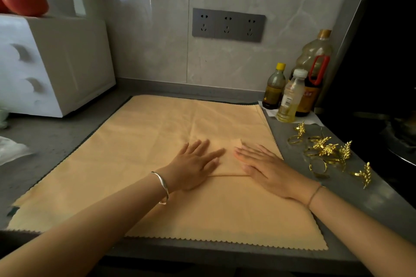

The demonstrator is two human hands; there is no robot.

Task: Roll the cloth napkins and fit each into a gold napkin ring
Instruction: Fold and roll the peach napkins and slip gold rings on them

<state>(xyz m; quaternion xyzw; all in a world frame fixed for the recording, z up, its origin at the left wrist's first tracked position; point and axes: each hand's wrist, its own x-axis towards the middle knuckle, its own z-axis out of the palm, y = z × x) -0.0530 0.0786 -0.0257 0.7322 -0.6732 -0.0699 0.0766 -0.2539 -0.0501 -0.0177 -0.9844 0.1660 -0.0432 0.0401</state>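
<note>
A pale orange cloth napkin (pixel 139 153) with zigzag edges lies spread over the grey counter. One corner is folded in toward the middle, making a flap between my hands. My left hand (pixel 193 165) lies flat on the cloth with straight fingers, just left of the flap. My right hand (pixel 261 164) presses flat on the flap's right side, fingers straight and pointing left. Several gold leaf-shaped napkin rings (pixel 324 149) lie in a loose heap on the counter to the right of the napkin, apart from both hands.
Three bottles (pixel 290 96) stand at the back right corner near a dark stove (pixel 382 96). A white drawer box (pixel 51 63) sits at the back left. A wall socket strip (pixel 228 24) is above the counter. The counter's front edge (pixel 225 252) runs just below the napkin.
</note>
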